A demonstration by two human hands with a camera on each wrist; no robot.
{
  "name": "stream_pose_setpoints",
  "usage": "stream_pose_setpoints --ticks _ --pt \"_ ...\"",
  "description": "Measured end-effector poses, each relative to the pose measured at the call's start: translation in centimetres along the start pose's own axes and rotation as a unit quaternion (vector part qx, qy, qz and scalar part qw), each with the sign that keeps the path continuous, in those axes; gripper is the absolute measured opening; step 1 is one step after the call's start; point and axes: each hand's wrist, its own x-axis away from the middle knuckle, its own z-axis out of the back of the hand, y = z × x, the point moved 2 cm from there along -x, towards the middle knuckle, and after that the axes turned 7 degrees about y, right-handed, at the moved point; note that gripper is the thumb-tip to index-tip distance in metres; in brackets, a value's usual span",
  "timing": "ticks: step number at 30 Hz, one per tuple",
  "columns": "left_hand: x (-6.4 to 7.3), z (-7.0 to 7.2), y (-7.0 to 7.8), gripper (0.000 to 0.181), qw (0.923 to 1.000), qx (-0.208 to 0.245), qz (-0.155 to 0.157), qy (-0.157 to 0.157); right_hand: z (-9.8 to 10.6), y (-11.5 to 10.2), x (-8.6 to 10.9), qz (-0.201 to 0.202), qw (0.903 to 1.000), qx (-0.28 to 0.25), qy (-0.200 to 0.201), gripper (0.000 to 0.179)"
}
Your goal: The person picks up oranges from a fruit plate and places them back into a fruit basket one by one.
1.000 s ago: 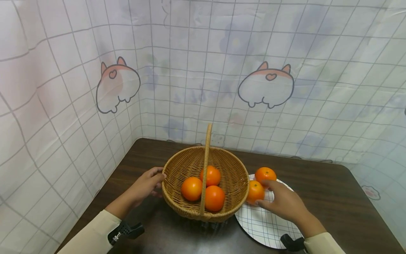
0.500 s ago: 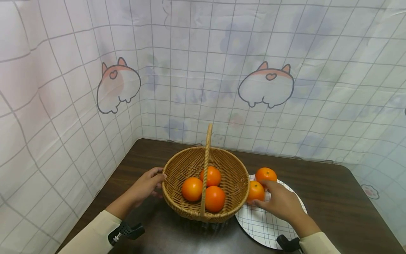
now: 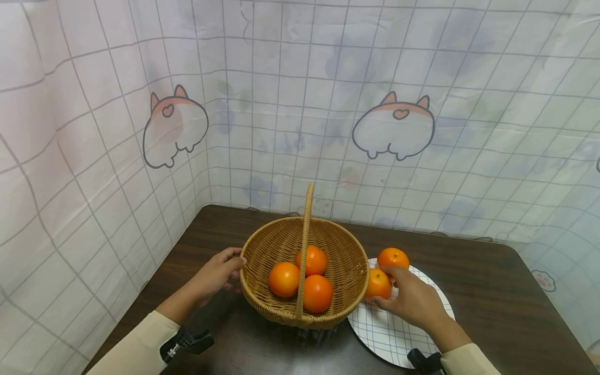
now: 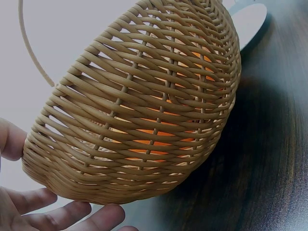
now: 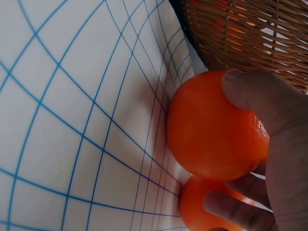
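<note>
My left hand grips the left rim of a round wicker basket, thumb over the edge and fingers under the outside wall. Inside lie three oranges, beneath a tall arched handle. To the right, my right hand holds an orange between thumb and fingers, low over a white round plate with a blue grid. Right behind that fruit sits a second orange on the plate, with fingertips of the same hand overlapping it in the right wrist view.
Everything stands on a dark wooden table. A white checked cloth with cartoon animals hangs behind and at the left. The plate's left edge tucks close to the basket. Black camera mounts sit on both wrists.
My right hand has shifted slightly left and down around the orange on the plate. My left hand and the basket have hardly moved.
</note>
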Motion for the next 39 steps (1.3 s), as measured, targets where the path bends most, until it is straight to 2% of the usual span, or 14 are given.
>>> stream_pose_setpoints --ticks 6,14,31,39 --pt "0.0 -0.1 0.0 0.053 0.9999 0.001 0.009 0.009 0.3 -0.1 0.3 0.002 0.9996 -0.027 -0.001 0.078" --pt "-0.1 -0.1 -0.1 0.051 0.9998 -0.001 0.015 0.015 0.8 0.0 0.3 0.03 0.9971 -0.064 0.026 0.072" --pt "-0.3 -0.1 -0.3 0.052 0.9998 -0.001 0.015 0.016 3.8 -0.1 -0.4 0.023 0.9976 -0.055 0.034 0.077" --pt "-0.3 -0.1 -0.3 0.052 0.9998 0.0 0.009 0.015 4.9 -0.3 -0.9 0.037 0.9965 -0.058 0.046 0.077"
